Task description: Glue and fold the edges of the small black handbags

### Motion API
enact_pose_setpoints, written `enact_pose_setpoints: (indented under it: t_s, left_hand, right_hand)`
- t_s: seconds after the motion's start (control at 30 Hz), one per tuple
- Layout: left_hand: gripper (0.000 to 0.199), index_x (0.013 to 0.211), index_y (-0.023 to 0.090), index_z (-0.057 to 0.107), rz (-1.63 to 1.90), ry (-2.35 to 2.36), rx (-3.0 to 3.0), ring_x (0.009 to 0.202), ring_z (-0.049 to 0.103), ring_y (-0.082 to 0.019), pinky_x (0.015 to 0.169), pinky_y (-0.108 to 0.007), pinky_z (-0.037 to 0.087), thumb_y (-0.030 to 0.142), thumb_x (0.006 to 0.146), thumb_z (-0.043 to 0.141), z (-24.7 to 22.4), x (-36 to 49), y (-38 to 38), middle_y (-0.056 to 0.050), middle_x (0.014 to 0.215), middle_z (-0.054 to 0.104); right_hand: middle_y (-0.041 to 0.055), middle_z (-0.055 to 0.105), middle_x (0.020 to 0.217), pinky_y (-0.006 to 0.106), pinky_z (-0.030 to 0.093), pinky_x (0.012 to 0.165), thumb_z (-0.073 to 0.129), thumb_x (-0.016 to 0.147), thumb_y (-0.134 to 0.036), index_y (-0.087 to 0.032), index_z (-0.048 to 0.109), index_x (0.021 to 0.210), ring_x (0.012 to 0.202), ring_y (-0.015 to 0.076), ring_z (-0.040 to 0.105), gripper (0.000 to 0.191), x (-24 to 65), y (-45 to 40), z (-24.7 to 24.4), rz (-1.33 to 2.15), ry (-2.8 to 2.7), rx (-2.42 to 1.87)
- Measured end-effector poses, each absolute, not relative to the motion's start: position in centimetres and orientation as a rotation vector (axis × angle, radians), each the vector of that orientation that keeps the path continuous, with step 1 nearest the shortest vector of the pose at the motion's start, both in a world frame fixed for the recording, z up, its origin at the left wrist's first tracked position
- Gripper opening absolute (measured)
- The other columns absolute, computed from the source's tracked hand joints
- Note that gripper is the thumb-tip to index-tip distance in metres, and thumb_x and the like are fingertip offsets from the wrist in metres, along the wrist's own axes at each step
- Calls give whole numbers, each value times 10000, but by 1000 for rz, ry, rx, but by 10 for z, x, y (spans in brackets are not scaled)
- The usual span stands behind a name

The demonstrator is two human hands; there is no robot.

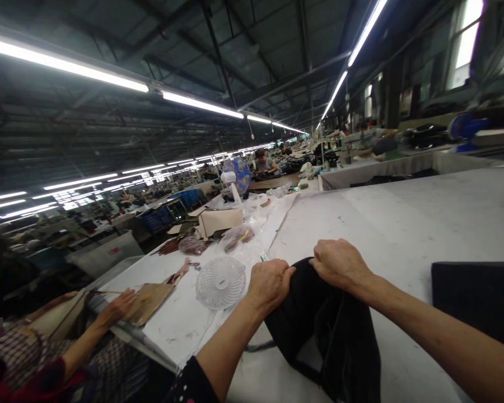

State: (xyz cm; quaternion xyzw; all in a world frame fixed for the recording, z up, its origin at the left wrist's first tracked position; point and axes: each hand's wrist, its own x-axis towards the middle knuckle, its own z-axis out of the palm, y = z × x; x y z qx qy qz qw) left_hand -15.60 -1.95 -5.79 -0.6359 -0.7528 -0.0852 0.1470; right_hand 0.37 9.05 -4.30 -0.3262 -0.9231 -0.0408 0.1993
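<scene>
A black fabric piece, open in the middle like a bag body (pixel 348 336), hangs between my two hands above the white table (pixel 403 224). My left hand (pixel 271 284) is closed on its upper left edge. On the upper right edge my right hand (pixel 340 262) grips the same piece with curled fingers. The lower part of the black piece runs out of the picture at the bottom. Just left of my left hand sits a small white fan (pixel 221 282) with a round grille.
A co-worker's hand (pixel 124 304) is at the left table edge, by a brown flat sheet (pixel 149 302). Dark flat material (pixel 474 296) lies at the right. Beyond the small fan are plastic-wrapped bundles (pixel 237 238), a beige piece (pixel 220 221) and a blue-bladed fan (pixel 237 174).
</scene>
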Motion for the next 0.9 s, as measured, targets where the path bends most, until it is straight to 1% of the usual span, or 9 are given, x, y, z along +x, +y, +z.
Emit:
enact_pose_setpoints:
  t_s: [0.07, 0.2, 0.37, 0.5, 0.57, 0.67, 0.77, 0.83, 0.9]
  left_hand:
    - [328, 824, 207, 672, -231, -2185, -1820, 785, 678, -219, 687, -316, 463, 404, 947, 440, -54, -155, -16, -38, 826, 728]
    - [258, 954, 242, 675, -285, -2090, -1977, 858, 669, -210, 720, -303, 471, 435, 916, 508, -51, -154, -4, -16, 927, 725]
    - [288, 857, 224, 691, -259, -2026, -2033, 832, 661, -206, 725, -302, 468, 393, 936, 470, -54, -151, 7, -26, 867, 721]
    - [324, 837, 208, 700, -230, -2084, -2010, 810, 660, -222, 723, -319, 476, 402, 930, 458, -48, -148, 11, -52, 850, 723]
    - [278, 916, 217, 707, -269, -2078, -2083, 841, 661, -221, 736, -312, 482, 397, 908, 495, -42, -148, 15, -47, 902, 729]
    - [238, 1030, 245, 708, -350, -2006, -2281, 930, 655, -208, 801, -292, 477, 320, 854, 566, -36, -148, 23, -24, 989, 734]
    - [216, 948, 235, 742, -442, -2082, -2301, 863, 659, -195, 770, -276, 475, 275, 826, 568, -35, -146, 30, -21, 882, 744]
    - [196, 880, 227, 750, -547, -2199, -2218, 785, 652, -185, 725, -268, 473, 285, 802, 579, -36, -143, 32, -16, 796, 735]
    - [174, 831, 226, 749, -624, -2304, -2132, 746, 643, -181, 708, -265, 472, 288, 771, 598, -38, -139, 32, -10, 749, 724]
  right_hand:
    - [105, 743, 849, 358, 431, 700, 510, 855, -295, -166, 714, 741, 802, 269, 689, 267, 3, 91, -43, -115, -2575, -926]
    - [104, 742, 848, 351, 428, 691, 529, 858, -307, -167, 715, 740, 801, 267, 688, 261, 3, 91, -43, -119, -2572, -926]
    - [103, 737, 825, 344, 423, 666, 532, 873, -345, -176, 708, 735, 780, 265, 686, 280, 6, 92, -43, -109, -2570, -936]
    - [112, 732, 847, 349, 428, 697, 516, 874, -314, -168, 698, 730, 791, 257, 679, 274, 7, 93, -44, -79, -2569, -924]
    - [116, 727, 844, 346, 429, 718, 515, 869, -282, -162, 689, 725, 789, 245, 673, 256, 6, 94, -45, -56, -2565, -909]
    - [93, 707, 830, 333, 434, 725, 519, 860, -257, -170, 662, 725, 785, 225, 658, 215, 8, 95, -47, -3, -2544, -867]
    - [64, 669, 967, 309, 452, 774, 585, 809, -292, -188, 629, 828, 907, 211, 627, 113, 15, 99, -47, 74, -2486, -786]
    - [73, 615, 1091, 309, 451, 851, 612, 778, -301, -190, 595, 882, 1038, 212, 579, 153, 22, 107, -47, 221, -2329, -720]
    - [85, 582, 1112, 332, 448, 887, 595, 781, -299, -187, 578, 858, 1080, 217, 552, 137, 31, 118, -47, 394, -2117, -716]
